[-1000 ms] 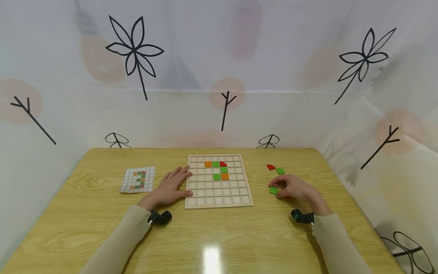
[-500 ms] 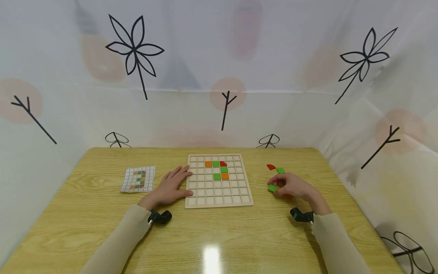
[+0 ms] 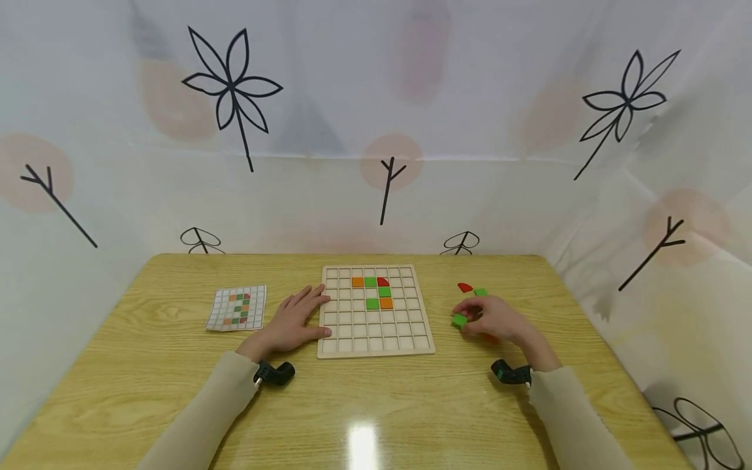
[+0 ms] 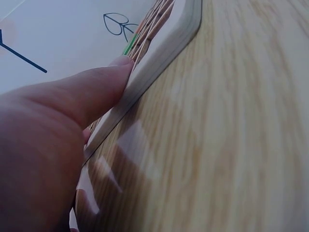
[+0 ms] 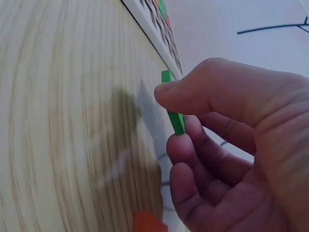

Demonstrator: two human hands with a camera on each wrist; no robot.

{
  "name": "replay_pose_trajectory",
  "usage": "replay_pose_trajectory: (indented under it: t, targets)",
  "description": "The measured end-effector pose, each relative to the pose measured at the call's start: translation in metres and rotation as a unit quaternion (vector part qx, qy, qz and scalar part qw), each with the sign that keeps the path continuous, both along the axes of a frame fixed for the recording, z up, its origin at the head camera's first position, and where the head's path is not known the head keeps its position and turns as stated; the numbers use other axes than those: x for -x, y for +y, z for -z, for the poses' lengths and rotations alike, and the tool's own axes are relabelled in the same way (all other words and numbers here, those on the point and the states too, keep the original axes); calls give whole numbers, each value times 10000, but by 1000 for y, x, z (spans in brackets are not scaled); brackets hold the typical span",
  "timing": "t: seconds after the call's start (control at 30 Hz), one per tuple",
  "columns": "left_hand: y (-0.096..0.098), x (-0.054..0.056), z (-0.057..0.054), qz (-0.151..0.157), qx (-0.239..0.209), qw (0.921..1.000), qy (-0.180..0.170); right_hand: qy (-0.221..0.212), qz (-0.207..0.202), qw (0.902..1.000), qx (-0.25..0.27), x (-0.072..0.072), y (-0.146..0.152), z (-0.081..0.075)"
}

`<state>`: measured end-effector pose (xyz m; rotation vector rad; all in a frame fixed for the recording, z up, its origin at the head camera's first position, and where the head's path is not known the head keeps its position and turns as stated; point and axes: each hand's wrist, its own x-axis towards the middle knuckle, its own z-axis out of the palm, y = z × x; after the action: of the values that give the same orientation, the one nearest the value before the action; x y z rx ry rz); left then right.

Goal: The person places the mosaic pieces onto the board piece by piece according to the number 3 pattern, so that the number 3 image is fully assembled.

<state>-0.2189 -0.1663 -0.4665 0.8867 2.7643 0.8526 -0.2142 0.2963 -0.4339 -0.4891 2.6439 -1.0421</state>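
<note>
A square wooden grid board (image 3: 346, 344) lies mid-table, with several orange, green and red tiles in its upper cells. My left hand (image 3: 292, 323) rests with spread fingers on the board's left edge; in the left wrist view the thumb (image 4: 104, 87) lies over the rim. To the board's right, my right hand (image 3: 493, 320) pinches a green square tile (image 3: 459, 320) between thumb and fingers. The right wrist view shows this green tile (image 5: 176, 121) edge-on, held above the table.
A red quarter-circle tile (image 3: 465, 287) and another green tile (image 3: 480, 292) lie beyond my right hand. An orange-red tile (image 3: 491, 339) shows partly beneath that hand. A printed grid card (image 3: 237, 308) with a coloured pattern lies left of the board.
My right hand has lifted the green tile off the table and shifted slightly left with it. The left hand and the board stay where they were.
</note>
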Motion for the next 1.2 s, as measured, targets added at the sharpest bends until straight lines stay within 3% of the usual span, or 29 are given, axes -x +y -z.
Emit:
replay_pose_trajectory:
  t: [0.23,0.5,0.87,1.2]
  targets:
    - [0,0,1,-8,-11,10000,6,230,-149,9996,25,2,-15,4]
    - [0,-2,1,-28,11,10000,-43,115,-280,9991,283,4,-38,5]
    - [-2,-2,0,5,-37,10000,43,303,-494,9981,226,12,-82,0]
    - [0,-1,1,-23,-13,10000,-10,429,-620,9969,202,21,-113,6]
